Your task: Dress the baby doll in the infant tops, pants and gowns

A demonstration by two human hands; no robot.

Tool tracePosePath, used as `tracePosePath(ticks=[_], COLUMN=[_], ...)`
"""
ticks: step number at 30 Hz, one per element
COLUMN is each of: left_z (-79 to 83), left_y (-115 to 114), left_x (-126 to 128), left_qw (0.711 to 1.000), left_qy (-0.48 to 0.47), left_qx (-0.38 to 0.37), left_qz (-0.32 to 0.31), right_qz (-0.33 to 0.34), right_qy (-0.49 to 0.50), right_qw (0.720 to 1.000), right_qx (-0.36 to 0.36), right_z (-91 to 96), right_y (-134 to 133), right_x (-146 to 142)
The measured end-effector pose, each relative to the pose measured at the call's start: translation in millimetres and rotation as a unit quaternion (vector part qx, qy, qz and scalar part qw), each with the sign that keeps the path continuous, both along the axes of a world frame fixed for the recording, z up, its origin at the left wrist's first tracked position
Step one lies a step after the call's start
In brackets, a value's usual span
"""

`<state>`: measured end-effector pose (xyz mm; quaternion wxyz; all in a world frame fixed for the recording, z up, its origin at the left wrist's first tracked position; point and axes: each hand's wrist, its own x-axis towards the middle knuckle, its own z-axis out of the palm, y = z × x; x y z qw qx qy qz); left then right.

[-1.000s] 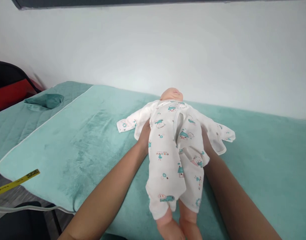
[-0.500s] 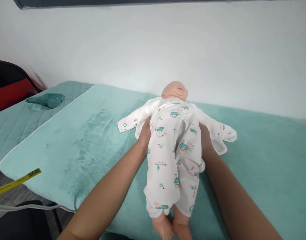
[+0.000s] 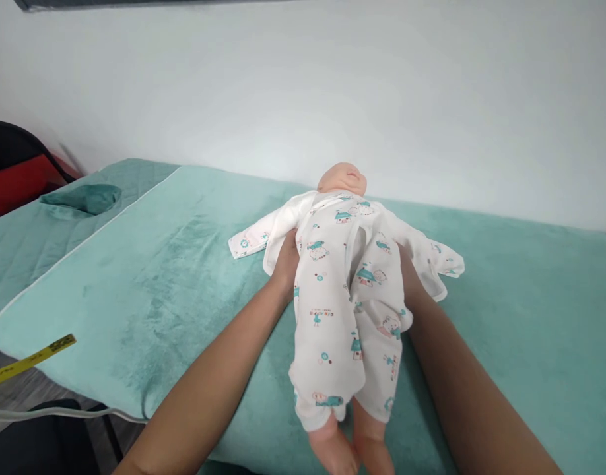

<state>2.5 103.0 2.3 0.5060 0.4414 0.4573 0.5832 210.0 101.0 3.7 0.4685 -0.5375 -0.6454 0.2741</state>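
Observation:
A baby doll [image 3: 343,179] in a white printed romper [image 3: 347,310] lies face up on a teal blanket [image 3: 149,290], head toward the wall, bare feet toward me. My left hand [image 3: 284,264] is tucked under the doll's left side, gripping the torso through the cloth. My right hand [image 3: 408,277] is pressed against the other side, mostly hidden under the romper. The romper's empty sleeves spread out to both sides.
A quilted teal pad with a folded teal cloth [image 3: 82,198] lies at the left. A black and red chair [image 3: 13,168] stands behind it. A yellow tape measure [image 3: 30,359] hangs off the near left edge. A white wall rises behind the table.
The doll was lifted a little with its head raised half a second ago, then came back down toward me. Both hands stayed at its sides.

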Motion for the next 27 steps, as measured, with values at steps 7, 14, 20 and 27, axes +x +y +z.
tracePosePath(ticks=[7, 14, 20, 27], left_z=[14.5, 9.4, -4.2, -19.7], left_y=[-9.1, -1.2, -21.5, -77.7], left_x=[1.3, -3.3, -26.0, -42.2], left_qw=[0.998, 0.998, 0.942, 0.765], left_qy=[-0.047, -0.006, 0.315, 0.595], left_qx=[-0.033, -0.037, 0.115, 0.238], left_qz=[-0.036, -0.050, -0.002, -0.057], right_qz=[0.003, 0.031, -0.022, 0.076], right_qy=[0.001, -0.071, -0.204, -0.292], right_qw=[1.000, 0.996, 0.978, 0.949], right_qx=[0.021, 0.045, 0.046, 0.096], right_z=[-4.8, -1.8, -11.8, -26.7], right_y=[2.8, 1.7, -20.5, -84.7], right_x=[5.5, 4.9, 5.2, 12.4])
